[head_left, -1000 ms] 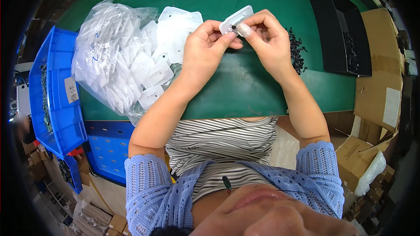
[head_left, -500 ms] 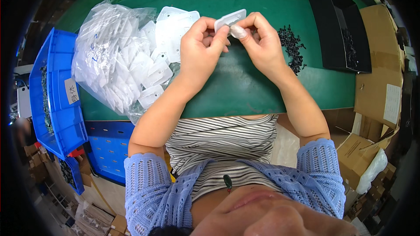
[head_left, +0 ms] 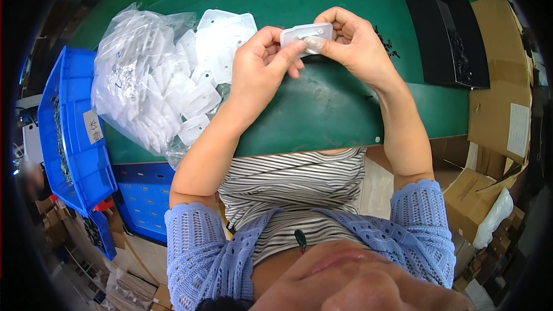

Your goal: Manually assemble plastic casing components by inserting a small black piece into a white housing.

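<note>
Translucent white rounded-rectangular plastic plate point(head_left: 306, 31) now turned more face-on, left hand point(head_left: 256, 72) and right hand point(head_left: 362, 49) both pinching it, right thumb point(head_left: 314, 45) apparently pressing.

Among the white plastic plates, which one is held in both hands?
The single plate between the left hand and the right hand; the other plates visible lie to its left, in or beside the clear bag.
</note>
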{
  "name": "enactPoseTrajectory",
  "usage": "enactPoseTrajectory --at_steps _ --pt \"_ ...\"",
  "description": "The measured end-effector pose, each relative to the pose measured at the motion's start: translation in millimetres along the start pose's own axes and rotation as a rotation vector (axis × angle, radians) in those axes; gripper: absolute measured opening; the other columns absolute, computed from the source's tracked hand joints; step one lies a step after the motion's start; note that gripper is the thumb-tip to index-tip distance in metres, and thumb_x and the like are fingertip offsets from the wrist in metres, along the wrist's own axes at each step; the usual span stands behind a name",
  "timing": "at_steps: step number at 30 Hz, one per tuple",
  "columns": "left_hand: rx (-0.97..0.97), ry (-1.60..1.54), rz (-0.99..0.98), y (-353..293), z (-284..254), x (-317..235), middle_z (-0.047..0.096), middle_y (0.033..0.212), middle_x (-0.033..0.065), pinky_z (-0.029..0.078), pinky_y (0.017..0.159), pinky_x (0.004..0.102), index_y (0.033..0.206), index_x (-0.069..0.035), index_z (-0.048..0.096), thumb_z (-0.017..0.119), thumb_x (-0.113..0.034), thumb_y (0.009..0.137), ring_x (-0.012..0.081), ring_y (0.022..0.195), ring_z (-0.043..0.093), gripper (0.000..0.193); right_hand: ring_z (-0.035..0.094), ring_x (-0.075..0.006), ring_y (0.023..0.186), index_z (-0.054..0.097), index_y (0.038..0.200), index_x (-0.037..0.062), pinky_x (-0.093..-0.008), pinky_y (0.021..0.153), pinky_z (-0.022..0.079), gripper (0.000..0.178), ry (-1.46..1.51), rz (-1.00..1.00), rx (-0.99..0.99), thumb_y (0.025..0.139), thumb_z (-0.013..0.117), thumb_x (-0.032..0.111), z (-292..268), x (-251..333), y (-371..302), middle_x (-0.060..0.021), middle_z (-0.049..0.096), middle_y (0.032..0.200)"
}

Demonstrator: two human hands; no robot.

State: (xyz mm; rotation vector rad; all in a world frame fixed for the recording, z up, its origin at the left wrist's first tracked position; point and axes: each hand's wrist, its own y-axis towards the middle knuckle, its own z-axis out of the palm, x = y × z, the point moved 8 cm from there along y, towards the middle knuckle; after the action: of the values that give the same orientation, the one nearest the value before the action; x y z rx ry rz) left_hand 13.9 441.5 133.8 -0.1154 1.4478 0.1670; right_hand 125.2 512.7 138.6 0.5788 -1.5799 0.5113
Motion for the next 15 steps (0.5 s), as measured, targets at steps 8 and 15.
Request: enactPoseTrajectory --at_steps 8,15 --pt "0.042 0.095 -0.097 1.1 -2.0 2.6 0.058 0.065 0.0046 0.039 0.048 0.0185 0.087 0.002 0.054 0.056 -0.012 0.085 0.0055 0.051 0.049 0.014 0.049 -0.0051 0.061 0.057 0.090 -0.0006 -0.0204 0.054 0.041 0.022 -0.005 0.134 0.194 0.077 0.064 0.016 3.2 -6.3 0.4 -0.0007 0.057 0.072" --pt "0.063 0.097 -0.093 3.1 -1.9 2.8 0.057 0.063 0.0041 0.039 0.048 0.0185 0.086 0.002 0.055 0.056 -0.012 0.085 0.0054 0.050 0.049 0.014 0.049 -0.0057 0.060 0.058 0.091 0.0011 -0.0203 0.052 0.041 0.021 -0.040 0.040 0.226 0.077 0.064 0.017 5.6 -0.3 -0.3 -0.0013 0.057 0.072"
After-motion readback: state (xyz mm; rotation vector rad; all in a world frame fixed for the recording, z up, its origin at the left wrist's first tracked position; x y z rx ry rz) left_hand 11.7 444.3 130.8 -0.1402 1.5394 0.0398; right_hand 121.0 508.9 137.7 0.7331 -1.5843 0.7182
